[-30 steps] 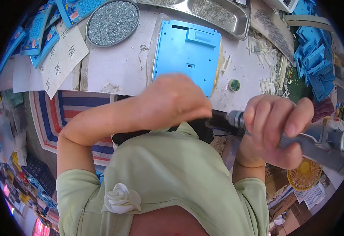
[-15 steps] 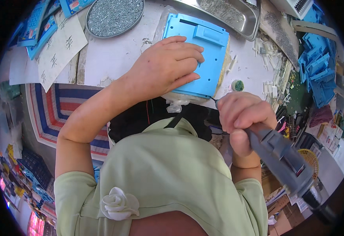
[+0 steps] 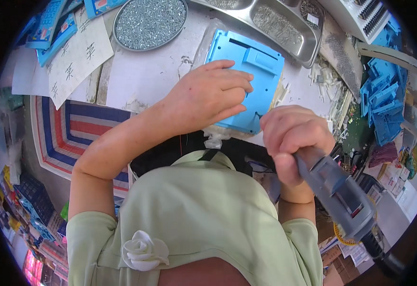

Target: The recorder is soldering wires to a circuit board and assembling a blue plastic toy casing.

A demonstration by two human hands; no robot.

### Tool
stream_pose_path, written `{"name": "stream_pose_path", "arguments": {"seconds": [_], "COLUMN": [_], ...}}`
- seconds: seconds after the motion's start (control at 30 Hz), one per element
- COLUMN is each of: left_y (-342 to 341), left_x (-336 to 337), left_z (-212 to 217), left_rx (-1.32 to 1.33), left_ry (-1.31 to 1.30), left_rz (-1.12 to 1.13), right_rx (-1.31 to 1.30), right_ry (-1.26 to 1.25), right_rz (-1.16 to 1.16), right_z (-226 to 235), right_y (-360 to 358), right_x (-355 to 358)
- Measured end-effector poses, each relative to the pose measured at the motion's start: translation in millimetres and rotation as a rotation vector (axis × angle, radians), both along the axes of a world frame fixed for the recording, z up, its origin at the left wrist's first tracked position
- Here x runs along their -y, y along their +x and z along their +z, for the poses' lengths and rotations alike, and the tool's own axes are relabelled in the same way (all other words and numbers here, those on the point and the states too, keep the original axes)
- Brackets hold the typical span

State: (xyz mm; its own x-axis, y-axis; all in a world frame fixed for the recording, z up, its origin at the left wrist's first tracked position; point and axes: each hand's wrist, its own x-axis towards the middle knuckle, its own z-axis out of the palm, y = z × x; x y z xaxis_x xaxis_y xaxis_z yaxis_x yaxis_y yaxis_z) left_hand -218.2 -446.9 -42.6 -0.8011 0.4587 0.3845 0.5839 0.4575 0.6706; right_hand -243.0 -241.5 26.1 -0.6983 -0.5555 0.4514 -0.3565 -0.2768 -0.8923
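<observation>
**A:** What is each hand doing?

**B:** The left hand (image 3: 208,97) lies flat and open, palm down, on the blue plastic panel (image 3: 246,71), fingers spread toward its right half. The right hand (image 3: 294,136) is closed in a fist round the grey electric screwdriver (image 3: 334,188), whose body runs back and down from the fist, away from the panel.

**A:** And the tip?

**B:** Hidden behind the knuckles. It seems to point at the panel's near right edge, just beside the left fingertips, but I cannot tell whether it touches.

**A:** How would you do this step well?

**B:** Keep the left palm pressing the panel firmly against the table (image 3: 151,71), so it cannot turn under the driver's twist. Bring the driver as upright over the hole as the wrist allows (it looks tilted here, which I judge risks a slanted screw or a slipped bit). Keep the left fingertips clear of the tip.

**A:** What lies further out?

**B:** Beyond the left hand, a round dish of small screws (image 3: 150,21); beyond the panel, a steel tray (image 3: 284,28) with compartments of more small parts. Out past the right hand, a heap of blue plastic pieces (image 3: 382,102). Left of the left forearm, sheets of white paper (image 3: 75,59) and a striped cloth (image 3: 65,133) below the table edge.
</observation>
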Motion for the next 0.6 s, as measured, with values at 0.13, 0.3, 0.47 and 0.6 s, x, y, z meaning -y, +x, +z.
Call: {"name": "stream_pose_path", "arguments": {"seconds": [0.13,0.3,0.47,0.6], "left_y": [-3,-2,-2,-1], "left_x": [3,1,2,4], "left_z": [1,3,0,2], "left_rx": [-0.018,-0.004,0.028,0.025], "left_ry": [-0.021,-0.007,-0.013,-0.006], "left_rz": [-0.022,-0.020,-0.023,-0.029], "right_rx": [0.089,0.174,0.085,0.045], "right_ry": [-0.020,-0.008,0.026,-0.162], "right_rz": [0.052,-0.094,-0.001,0.082], "right_z": [9,11,1,13], "right_y": [-19,-30,-37,-67], "right_x": [-7,-6,-3,-9]}}
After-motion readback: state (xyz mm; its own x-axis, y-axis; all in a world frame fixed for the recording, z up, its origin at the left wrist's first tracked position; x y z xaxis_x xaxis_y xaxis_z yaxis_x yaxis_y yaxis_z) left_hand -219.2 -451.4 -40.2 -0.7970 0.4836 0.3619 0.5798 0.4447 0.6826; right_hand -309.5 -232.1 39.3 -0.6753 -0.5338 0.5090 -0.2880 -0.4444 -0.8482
